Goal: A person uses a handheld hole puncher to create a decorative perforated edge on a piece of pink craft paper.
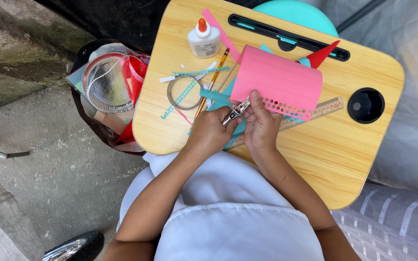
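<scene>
Your left hand (209, 133) is closed around a small metal hole punch (236, 111), with its nose right at the lower left corner of the pink paper sheet (276, 79). Your right hand (261, 123) pinches that same edge, thumb on top, so the sheet stays flat and steady where the punch bites. A row of holes already runs along the bottom edge, just above the wooden ruler (315, 112). The sheet lies mid-worktop (344, 154), over teal scraps. The glue bottle (204, 38), pencil (212, 79) and tape roll (182, 93) sit off to the left, out of the way.
</scene>
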